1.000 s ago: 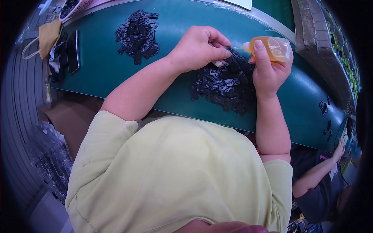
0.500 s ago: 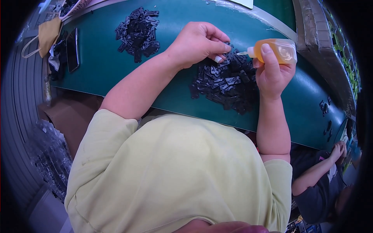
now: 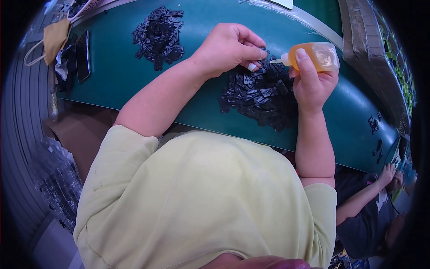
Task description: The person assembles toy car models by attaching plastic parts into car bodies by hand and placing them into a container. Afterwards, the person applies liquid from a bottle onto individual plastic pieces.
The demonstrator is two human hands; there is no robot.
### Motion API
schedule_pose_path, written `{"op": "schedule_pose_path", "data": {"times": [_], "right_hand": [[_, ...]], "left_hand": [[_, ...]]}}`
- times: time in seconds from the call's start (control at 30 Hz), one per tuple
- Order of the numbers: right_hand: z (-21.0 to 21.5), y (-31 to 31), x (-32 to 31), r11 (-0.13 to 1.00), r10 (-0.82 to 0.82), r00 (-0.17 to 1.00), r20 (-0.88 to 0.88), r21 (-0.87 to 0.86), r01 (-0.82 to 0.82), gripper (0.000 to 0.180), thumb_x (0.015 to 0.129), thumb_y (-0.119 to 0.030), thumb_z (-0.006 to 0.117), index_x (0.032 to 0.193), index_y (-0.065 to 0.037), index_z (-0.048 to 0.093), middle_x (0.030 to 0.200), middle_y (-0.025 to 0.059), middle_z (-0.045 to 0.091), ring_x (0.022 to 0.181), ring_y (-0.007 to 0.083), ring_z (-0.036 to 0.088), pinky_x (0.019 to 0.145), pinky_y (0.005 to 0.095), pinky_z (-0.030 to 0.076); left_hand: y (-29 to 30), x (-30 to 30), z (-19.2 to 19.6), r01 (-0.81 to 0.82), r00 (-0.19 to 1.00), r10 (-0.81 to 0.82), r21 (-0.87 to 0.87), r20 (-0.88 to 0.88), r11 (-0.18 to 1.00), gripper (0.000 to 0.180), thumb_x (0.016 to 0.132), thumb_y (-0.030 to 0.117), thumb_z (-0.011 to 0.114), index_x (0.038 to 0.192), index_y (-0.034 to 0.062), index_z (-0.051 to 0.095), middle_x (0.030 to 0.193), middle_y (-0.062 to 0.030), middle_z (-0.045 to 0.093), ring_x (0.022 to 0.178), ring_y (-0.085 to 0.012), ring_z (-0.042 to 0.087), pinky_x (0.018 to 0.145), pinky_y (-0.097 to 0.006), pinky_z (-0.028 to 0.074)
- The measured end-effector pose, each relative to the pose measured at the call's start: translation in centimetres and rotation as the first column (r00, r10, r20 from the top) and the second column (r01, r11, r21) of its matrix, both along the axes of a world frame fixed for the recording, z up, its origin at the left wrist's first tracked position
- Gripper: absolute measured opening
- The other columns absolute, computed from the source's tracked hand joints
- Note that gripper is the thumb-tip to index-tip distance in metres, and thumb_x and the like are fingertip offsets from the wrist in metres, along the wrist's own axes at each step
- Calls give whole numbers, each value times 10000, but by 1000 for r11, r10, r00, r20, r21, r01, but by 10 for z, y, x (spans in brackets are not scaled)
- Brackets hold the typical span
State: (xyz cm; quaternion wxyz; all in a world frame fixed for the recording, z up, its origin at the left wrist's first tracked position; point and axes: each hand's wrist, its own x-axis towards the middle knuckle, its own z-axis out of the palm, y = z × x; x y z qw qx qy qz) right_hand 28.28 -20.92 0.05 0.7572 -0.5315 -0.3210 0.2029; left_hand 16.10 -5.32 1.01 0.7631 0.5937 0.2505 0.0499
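Observation:
Between the thumb and fingers of my left hand [image 3: 233, 49] is a small black plastic part [image 3: 264, 49], mostly hidden by the fingertips. One finger of that hand has a white wrap. My right hand [image 3: 313, 83] grips a squeeze bottle [image 3: 320, 56] of amber liquid, tilted on its side. Its narrow pale nozzle [image 3: 277, 61] points left, close to the part but seemingly just short of it. Beneath both hands spreads a heap of flat black plastic parts [image 3: 257, 101] on the green tabletop [image 3: 197, 105].
A second pile of black parts [image 3: 159, 38] lies farther left. A phone [image 3: 83, 56] and a tan mask [image 3: 56, 40] are at the left edge. Along the right stands a cardboard box [image 3: 371, 54], with a few loose parts [image 3: 374, 124] nearby. Another person [image 3: 367, 210] works at lower right.
My right hand has shifted the bottle slightly left, bringing the nozzle nearer the left fingertips. The left hand has barely moved. The other person's hands have moved a little.

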Motion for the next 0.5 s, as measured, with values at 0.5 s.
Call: {"op": "schedule_pose_path", "data": {"times": [0.5], "right_hand": [[14, -3, 16, 971, -151, 939, -310, 132, 200, 130, 838, -109, 665, 911, -51, 575, 764, 51, 601, 501, 94, 491, 458, 220, 418]], "left_hand": [[19, 20, -1, -117, 993, 115, 47, 36, 992, 248, 821, 26, 696, 1028, -83, 613, 830, -124, 671, 669, -154, 671, 610, -242, 558]]}}
